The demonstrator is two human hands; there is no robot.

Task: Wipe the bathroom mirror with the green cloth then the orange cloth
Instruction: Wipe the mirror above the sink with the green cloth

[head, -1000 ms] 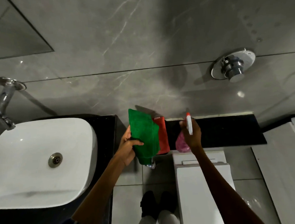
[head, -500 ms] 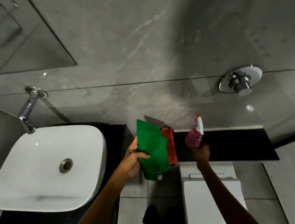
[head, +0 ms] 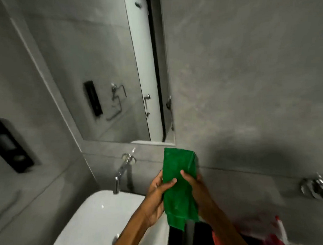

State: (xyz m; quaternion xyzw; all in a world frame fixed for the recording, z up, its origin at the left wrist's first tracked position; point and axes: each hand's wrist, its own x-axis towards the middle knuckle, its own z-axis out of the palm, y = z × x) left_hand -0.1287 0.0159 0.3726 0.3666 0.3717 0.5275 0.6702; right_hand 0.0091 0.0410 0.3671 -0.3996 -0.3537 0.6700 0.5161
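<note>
While the mirror (head: 99, 73) hangs unwiped at upper left, the left hand (head: 156, 198) and right hand (head: 197, 191) both grip the folded green cloth (head: 179, 186) below its lower right corner. Blurred orange cloth (head: 216, 239) lies lower right. A loose fold may drop open, reducing wiping contact.

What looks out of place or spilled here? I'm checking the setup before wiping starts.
Nothing stands out. The folded green cloth is held upright between left hand and right hand, below the wall mirror. The white basin looks dry, though the picture is blurred.
</note>
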